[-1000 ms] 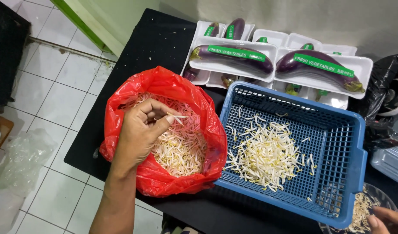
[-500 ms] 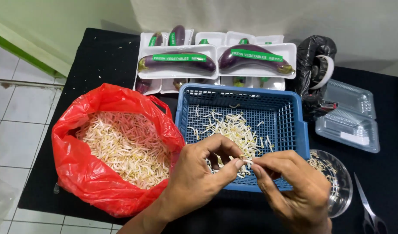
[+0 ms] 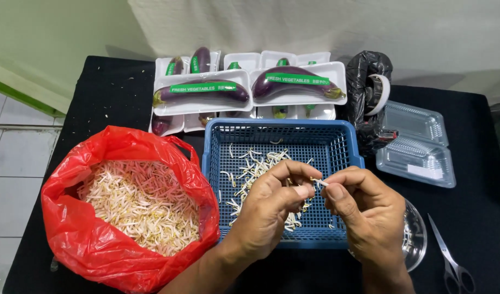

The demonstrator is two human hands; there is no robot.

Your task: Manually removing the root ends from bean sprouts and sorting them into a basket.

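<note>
Left hand (image 3: 271, 204) and right hand (image 3: 364, 209) pinched shut on one bean sprout (image 3: 319, 182), above blue basket (image 3: 217, 158); red bag (image 3: 86, 250) at nine o'clock.

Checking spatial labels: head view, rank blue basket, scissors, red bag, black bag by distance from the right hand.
From the right hand:
1. Blue basket, directly under and beside it.
2. Scissors, lower right.
3. Black bag, behind, upper right.
4. Red bag, far left.
</note>
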